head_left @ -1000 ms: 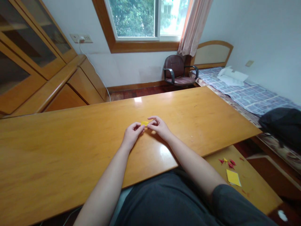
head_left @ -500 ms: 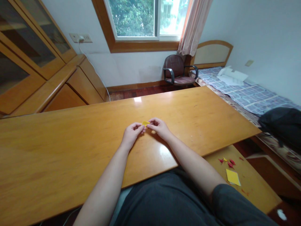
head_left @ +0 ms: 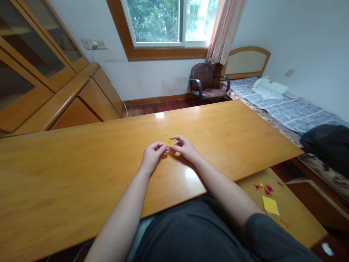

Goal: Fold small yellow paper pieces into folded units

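Left hand (head_left: 152, 154): thumb and fingers are clamped on the left side of a small yellow paper (head_left: 170, 142), which sits between the two hands over the counter (head_left: 81, 174). Right hand (head_left: 186, 147): thumb is at the paper's right side, index finger extended near its far edge; whether it pinches cannot be told. Step in hand, as judged: turning or creasing the paper. The next move appears to call for aligned edges and light finger pressure. Farther right, red folded pieces (head_left: 268, 190) lie near a yellow square (head_left: 270, 205). Compared with half a second earlier, the right index finger reaches farther out.
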`<state>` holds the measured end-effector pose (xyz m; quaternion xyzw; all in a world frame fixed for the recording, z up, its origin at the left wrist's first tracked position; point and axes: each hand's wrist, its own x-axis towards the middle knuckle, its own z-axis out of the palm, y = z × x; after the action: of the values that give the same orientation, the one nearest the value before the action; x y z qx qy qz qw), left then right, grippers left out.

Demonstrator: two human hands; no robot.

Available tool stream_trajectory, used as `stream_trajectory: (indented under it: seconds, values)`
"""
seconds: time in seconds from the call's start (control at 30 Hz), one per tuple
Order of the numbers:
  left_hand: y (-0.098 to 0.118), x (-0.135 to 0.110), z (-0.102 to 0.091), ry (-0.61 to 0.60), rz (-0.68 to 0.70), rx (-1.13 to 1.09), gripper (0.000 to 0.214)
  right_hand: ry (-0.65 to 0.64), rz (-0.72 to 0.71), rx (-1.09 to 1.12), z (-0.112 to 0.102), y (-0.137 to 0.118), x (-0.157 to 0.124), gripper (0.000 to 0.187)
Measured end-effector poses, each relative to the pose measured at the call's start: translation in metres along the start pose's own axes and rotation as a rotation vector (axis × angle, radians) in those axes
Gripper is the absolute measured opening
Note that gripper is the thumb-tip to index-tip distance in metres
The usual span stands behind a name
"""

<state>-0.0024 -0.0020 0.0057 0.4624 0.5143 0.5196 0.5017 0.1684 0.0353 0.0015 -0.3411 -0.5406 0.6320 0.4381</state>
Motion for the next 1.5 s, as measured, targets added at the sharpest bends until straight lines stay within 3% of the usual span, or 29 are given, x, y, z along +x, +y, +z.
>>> stream_trajectory:
  seconds: [0.13,0.8,1.5]
  values:
    - [0.004,-0.002,0.001,-0.012,-0.018,0.015,0.033,-0.037,0.053,-0.014,0.0,-0.002,0.0,0.032]
    - [0.007,-0.005,0.003,-0.031,-0.011,-0.009,0.039,-0.028,0.108,0.018,0.0,-0.012,-0.003,0.033]
    - [0.005,-0.004,0.001,-0.023,0.027,0.045,0.024,-0.177,0.091,-0.123,-0.001,-0.009,-0.006,0.029]
